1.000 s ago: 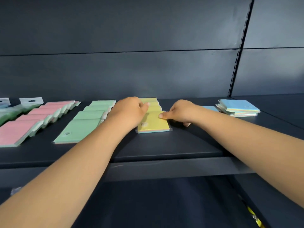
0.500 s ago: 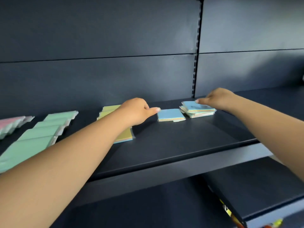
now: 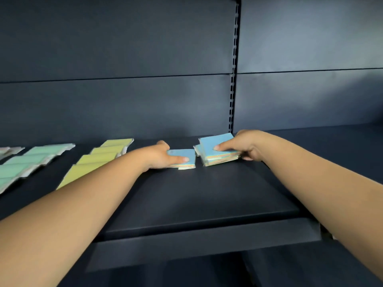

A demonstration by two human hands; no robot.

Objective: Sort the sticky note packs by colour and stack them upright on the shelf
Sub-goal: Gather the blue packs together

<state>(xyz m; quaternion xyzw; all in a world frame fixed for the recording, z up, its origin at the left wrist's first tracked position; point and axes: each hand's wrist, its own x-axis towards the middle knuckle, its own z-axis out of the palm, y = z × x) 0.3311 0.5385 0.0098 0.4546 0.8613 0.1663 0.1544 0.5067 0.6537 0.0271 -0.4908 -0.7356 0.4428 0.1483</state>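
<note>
On the dark shelf (image 3: 207,195) lie rows of sticky note packs. A yellow row (image 3: 97,160) and a green row (image 3: 27,162) run overlapping from front to back at the left. A single blue pack (image 3: 186,155) lies flat in the middle, and my left hand (image 3: 163,157) rests on it with a finger on top and the thumb behind. To its right a small stack of blue packs (image 3: 217,151) is tilted up, gripped by my right hand (image 3: 242,145), thumb on top and fingers at its right edge.
A slotted upright (image 3: 233,79) divides the dark back panel just behind the blue stack. Pale pink packs (image 3: 8,151) show at the far left edge. The shelf's front lip (image 3: 207,241) runs below my forearms, with a lower shelf beneath.
My left hand moved right from the yellow packs onto the single blue pack. My right hand closed on the blue stack and tipped it up. The view shifted rightward.
</note>
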